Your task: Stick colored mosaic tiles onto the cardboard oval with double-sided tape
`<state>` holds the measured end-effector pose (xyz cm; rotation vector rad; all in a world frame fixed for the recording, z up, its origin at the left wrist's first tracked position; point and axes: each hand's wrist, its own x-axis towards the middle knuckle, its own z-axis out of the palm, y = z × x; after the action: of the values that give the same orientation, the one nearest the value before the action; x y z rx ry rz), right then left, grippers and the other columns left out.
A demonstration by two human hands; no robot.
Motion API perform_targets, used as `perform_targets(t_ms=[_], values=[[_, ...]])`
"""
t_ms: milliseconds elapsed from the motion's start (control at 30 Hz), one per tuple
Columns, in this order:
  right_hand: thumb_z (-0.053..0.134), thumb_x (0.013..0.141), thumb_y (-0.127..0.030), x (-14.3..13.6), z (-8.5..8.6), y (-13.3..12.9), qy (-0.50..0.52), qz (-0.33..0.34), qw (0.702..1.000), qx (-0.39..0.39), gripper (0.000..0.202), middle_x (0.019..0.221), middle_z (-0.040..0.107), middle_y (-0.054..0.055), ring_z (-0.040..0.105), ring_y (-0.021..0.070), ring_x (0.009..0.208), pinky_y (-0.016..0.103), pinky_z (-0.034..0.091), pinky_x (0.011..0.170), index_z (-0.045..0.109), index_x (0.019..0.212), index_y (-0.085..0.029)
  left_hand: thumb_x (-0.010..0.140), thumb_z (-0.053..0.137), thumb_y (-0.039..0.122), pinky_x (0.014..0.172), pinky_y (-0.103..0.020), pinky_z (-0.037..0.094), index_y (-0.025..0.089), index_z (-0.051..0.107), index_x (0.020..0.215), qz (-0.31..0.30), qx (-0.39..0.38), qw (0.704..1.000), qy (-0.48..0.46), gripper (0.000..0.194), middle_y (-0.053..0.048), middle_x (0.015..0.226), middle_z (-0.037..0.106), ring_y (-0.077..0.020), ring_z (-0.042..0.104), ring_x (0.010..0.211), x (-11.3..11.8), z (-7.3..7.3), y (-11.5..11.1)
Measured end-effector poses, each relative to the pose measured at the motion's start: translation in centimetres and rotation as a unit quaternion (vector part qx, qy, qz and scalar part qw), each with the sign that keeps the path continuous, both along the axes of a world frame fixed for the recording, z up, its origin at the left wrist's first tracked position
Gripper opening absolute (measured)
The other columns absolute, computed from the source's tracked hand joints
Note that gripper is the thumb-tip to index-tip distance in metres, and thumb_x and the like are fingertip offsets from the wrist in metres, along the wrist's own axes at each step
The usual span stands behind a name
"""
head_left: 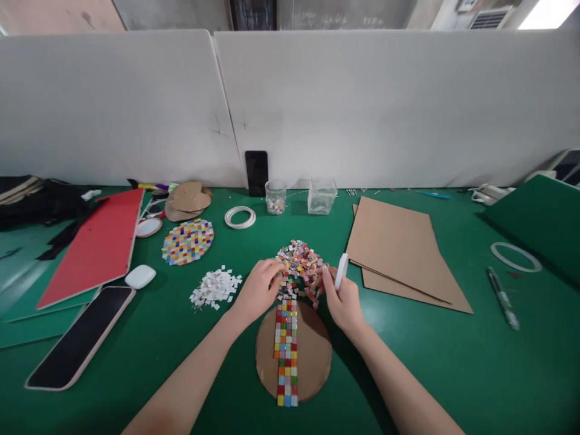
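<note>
A round cardboard disc lies in front of me, with a band of coloured mosaic tiles running down it, several tiles wide. Just beyond it is a loose heap of coloured tiles. My left hand is at the heap's left side, its fingers curled together; whatever they pinch is too small to make out. On the heap's right side, my right hand grips a white roll of tape held on edge, its fingertips close to the tiles.
White squares lie heaped left of my left hand, near a tile-covered disc. A phone and red board lie further left. Cardboard sheets and a pen are right. Clear containers stand behind.
</note>
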<state>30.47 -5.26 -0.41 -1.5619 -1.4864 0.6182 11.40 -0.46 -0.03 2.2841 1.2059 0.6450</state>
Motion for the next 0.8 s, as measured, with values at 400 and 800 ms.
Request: perform_targets(t_ms=[400,800], values=[[0.026,0.093,-0.041,0.01,-0.62,0.15,-0.095,0.100,0.988,-0.067,0.039,0.059,0.064,0.004,0.062,0.0200,0.051,0.025,0.043,0.049,0.057,0.089,-0.018,0.086,0.041,0.014,0.086,-0.041,0.041,0.023,0.055,0.100,-0.035,0.017,0.999,-0.004,0.022,-0.006,0.102,0.057,-0.0231,0.048,0.101,0.31,0.63,-0.25],[0.026,0.093,-0.042,0.51,-0.33,0.11,-0.093,0.076,0.990,-0.070,0.038,0.057,0.065,0.004,0.064,0.0213,0.053,0.025,0.043,0.052,0.056,0.090,-0.019,0.084,0.047,0.018,0.087,-0.041,0.040,0.025,0.056,0.098,-0.028,0.014,0.999,0.015,0.018,-0.006,0.102,0.056,-0.0242,0.046,0.105,-0.10,0.99,-0.14]])
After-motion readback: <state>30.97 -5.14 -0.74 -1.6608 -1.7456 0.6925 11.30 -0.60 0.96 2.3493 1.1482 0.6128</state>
